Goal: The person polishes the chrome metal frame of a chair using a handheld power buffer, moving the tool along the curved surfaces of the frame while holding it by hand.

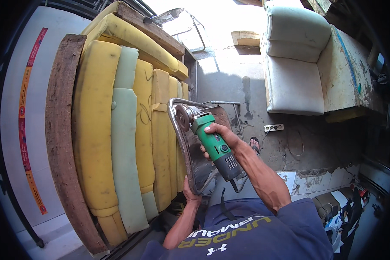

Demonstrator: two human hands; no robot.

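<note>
My right hand is wrapped round the body of a green and dark grey angle grinder. Its round disc sits at the upper end, right by the upper left corner of a metal-tube chair frame; whether they touch I cannot tell. The grinder's cord drops from its lower end. With my left hand I grip the frame's lower corner, its fingers partly hidden behind the tube. The frame stands tilted in front of me, and a dark panel shows inside it behind the grinder.
Left of the frame stands a wooden-framed sofa piece with yellow and pale green foam. A worn white seat is at the upper right. A power strip with a cable lies on the floor. Another metal chair frame stands farther back.
</note>
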